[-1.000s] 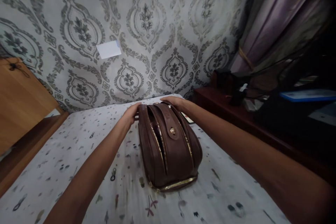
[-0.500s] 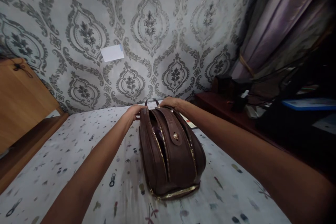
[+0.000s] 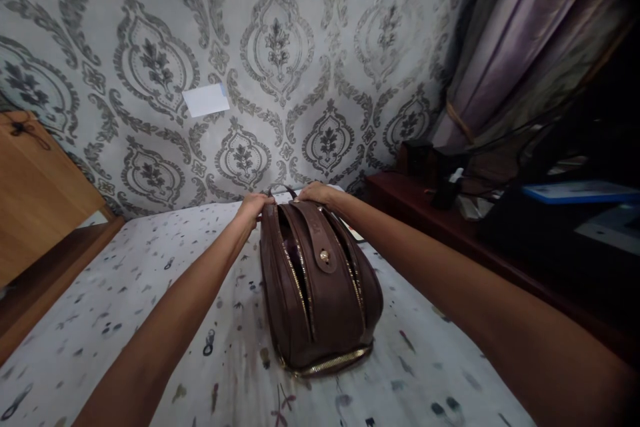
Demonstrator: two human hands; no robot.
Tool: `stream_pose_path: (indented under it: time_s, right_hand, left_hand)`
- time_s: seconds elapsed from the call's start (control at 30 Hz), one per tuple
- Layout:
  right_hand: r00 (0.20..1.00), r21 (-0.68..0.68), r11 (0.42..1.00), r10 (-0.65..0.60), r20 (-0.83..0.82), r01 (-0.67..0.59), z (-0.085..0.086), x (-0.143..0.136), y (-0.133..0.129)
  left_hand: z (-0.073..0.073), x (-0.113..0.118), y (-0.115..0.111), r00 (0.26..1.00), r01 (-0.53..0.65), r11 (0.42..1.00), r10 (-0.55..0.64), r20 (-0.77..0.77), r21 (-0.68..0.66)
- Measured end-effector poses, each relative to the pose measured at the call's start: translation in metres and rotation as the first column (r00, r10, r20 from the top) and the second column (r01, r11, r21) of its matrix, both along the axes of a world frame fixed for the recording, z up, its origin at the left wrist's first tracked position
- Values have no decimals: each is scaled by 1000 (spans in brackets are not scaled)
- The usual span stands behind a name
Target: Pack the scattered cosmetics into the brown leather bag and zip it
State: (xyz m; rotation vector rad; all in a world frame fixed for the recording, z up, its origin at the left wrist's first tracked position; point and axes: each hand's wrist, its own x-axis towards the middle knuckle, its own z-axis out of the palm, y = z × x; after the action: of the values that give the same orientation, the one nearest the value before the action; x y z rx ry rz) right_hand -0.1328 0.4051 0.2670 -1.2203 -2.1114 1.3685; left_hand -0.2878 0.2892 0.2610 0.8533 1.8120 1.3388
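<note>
A dark brown leather backpack lies on a white patterned bed sheet, its top end toward the wall. Two long gold zippers on its front gape open, with a strap and gold stud between them. My left hand grips the top left corner of the backpack, thumb near the handle. My right hand is closed on the top edge right of the handle loop. Fingertips of both hands are partly hidden behind the bag.
A wooden cabinet stands at the left. Behind is a patterned wall with a white paper. At the right are a dark red table, a purple curtain and a blue-edged object.
The view has shifted slightly, so the backpack appears a little further left. The handle loop is more covered by my left hand's fingers. Both hands remain on the bag's top.
</note>
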Motion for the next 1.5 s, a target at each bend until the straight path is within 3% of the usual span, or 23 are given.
stream_pose_path:
  time_s: [0.27, 0.5, 0.73, 0.93, 1.17, 1.5]
  right_hand:
    - [997, -28, 999, -41, -67, 39, 5, 2, -5]
    - [972, -155, 984, -117, -203, 86, 5, 13, -17]
    - [834, -237, 971, -150, -530, 24, -17, 51, -56]
    - [714, -203, 978, -177, -677, 50, -39, 57, -58]
    - [681, -200, 975, -210, -701, 95, -49, 50, -49]
    - [713, -201, 976, -202, -672, 86, -43, 52, -49]
  left_hand:
    - [6, 2, -1, 1000, 3, 999, -4, 23, 33]
    - [13, 0, 1, 996, 91, 996, -90, -14, 24]
    - [34, 5, 22, 958, 241, 967, -251, -138, -87]
    - [43, 22, 41, 898, 365, 911, -400, -186, -193]
    - [39, 30, 54, 872, 393, 901, -429, -236, -186]
    - [41, 32, 47, 888, 399, 915, -400, -228, -54]
